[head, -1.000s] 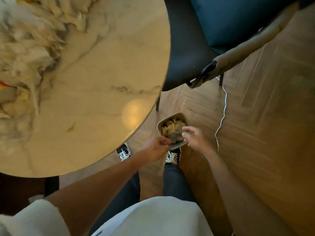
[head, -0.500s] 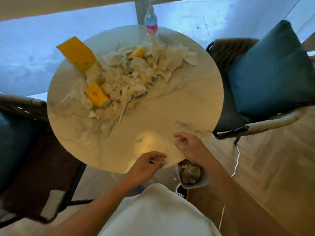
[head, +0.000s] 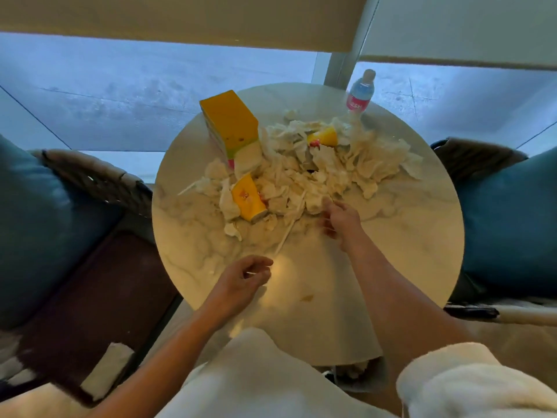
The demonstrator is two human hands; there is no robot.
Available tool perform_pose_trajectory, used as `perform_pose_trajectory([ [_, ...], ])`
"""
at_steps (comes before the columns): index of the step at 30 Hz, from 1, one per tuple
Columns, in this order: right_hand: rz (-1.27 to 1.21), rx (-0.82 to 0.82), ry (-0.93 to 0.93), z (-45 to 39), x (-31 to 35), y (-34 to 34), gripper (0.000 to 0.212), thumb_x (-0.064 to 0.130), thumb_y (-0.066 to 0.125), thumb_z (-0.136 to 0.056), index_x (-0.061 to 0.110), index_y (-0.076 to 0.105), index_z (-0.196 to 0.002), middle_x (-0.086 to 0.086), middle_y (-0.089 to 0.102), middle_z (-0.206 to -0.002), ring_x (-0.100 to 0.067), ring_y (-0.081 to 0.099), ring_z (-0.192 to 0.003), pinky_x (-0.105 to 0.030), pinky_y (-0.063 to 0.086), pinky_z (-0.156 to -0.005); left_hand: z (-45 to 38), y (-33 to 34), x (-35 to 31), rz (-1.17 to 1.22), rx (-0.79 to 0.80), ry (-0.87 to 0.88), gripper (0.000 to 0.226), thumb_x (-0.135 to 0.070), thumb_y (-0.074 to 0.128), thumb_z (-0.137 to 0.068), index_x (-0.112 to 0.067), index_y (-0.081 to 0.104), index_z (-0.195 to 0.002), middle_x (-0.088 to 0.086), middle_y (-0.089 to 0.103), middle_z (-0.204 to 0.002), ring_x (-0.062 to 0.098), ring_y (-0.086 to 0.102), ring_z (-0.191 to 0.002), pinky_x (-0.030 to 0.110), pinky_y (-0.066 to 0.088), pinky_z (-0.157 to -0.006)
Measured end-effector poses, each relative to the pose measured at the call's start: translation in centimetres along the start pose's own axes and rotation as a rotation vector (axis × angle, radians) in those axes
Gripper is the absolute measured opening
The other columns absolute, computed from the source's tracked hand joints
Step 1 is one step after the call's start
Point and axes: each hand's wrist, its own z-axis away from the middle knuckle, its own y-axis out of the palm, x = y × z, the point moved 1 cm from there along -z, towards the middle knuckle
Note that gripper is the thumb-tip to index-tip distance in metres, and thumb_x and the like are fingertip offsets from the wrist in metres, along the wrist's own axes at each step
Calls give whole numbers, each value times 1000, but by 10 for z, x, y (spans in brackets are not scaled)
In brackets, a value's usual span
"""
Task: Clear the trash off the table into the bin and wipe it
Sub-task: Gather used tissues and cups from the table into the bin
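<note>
A round marble table (head: 407,236) carries a heap of crumpled white tissues (head: 325,164) across its far half. A yellow tissue box (head: 230,122) stands at the heap's left, and two yellow wrappers (head: 248,200) (head: 324,137) lie among the tissues. My right hand (head: 339,220) reaches over the table to the heap's near edge, its fingertips at the tissues; whether they grip any I cannot tell. My left hand (head: 242,283) hovers over the near part of the table with fingers loosely curled, holding nothing. The bin (head: 360,375) with tissues in it peeks out under the table's near edge.
A water bottle (head: 358,98) stands at the table's far right rim. Armchairs with blue cushions flank the table on the left (head: 39,224) and right (head: 509,224). A small brown stain (head: 307,297) marks the near tabletop. A window lies beyond.
The view rose from the bin on the floor to the tabletop. Both hands left the bin; my right hand moved forward to the tissue heap, my left hand came over the near table.
</note>
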Motion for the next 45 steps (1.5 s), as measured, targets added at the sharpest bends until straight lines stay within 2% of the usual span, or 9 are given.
perform_pose_trajectory([
  [5, -28, -75, -46, 6, -6, 9, 4, 20, 66, -89, 19, 66, -86, -5, 64, -79, -16, 56, -64, -26, 40, -53, -12, -20, 6, 39, -4, -38, 20, -14, 61, -92, -23, 68, -108, 3, 69, -107, 17, 63, -99, 33, 50, -90],
  [14, 29, 208, -17, 115, -52, 22, 21, 3, 58, -86, 11, 63, -67, -8, 61, -69, -18, 59, -65, -30, 48, -58, -22, -16, -3, 240, 124, 75, 43, -2, 68, -85, -27, 60, -119, -12, 65, -110, 2, 65, -97, 20, 55, -81],
  [22, 155, 461, -47, 116, -43, 46, 19, 7, 59, -90, 16, 68, -75, -6, 66, -75, -17, 63, -71, -31, 53, -69, -32, -29, 1, 112, 105, 85, 24, -8, 70, -85, -22, 71, -105, -7, 72, -99, 5, 66, -90, 15, 51, -76],
  [24, 185, 399, -93, 104, -32, 46, 11, 11, 61, -91, 14, 70, -85, -4, 70, -80, -14, 65, -71, -26, 53, -66, -36, -34, 2, 150, 11, 51, 22, -6, 71, -84, -23, 71, -97, -4, 72, -96, 6, 66, -87, 13, 51, -72],
  [26, 213, 112, -190, 80, -19, 41, 7, 15, 63, -90, 16, 70, -92, -2, 69, -83, -12, 63, -70, -22, 50, -63, -38, -38, 2, 203, -38, 31, 20, -5, 71, -83, -22, 71, -95, -1, 72, -94, 2, 65, -82, 12, 51, -69],
  [29, 369, -243, -305, 41, -2, 33, 32, 25, 67, -87, 17, 63, -117, 1, 63, -92, -12, 59, -81, -23, 47, -71, -39, -44, 4, 232, -52, 7, 19, -6, 71, -84, -22, 71, -95, -2, 72, -95, 0, 66, -80, 14, 52, -70],
  [34, 630, -189, -309, -3, 7, 37, 55, 32, 67, -87, 15, 50, -136, -8, 56, -132, -25, 55, -118, -33, 43, -97, -39, -47, 9, 248, -54, -23, 18, -8, 70, -85, -23, 72, -93, -4, 73, -96, 11, 66, -91, 18, 52, -75],
  [40, 511, -172, -316, -1, 4, 32, 15, 25, 72, -83, 13, 66, -88, 4, 57, -75, -17, 58, -78, -27, 44, -70, -40, -43, 9, 212, -115, -77, 12, -13, 73, -83, -25, 73, -88, -11, 68, -105, 11, 64, -93, 26, 55, -76],
  [45, 244, -146, -295, 34, -18, 6, 16, 25, 75, -79, 17, 62, -76, 0, 59, -71, -15, 57, -68, -33, 49, -65, -36, -32, 8, 203, -67, -91, 13, -15, 73, -83, -21, 74, -95, 2, 73, -97, 16, 68, -86, 24, 55, -67],
])
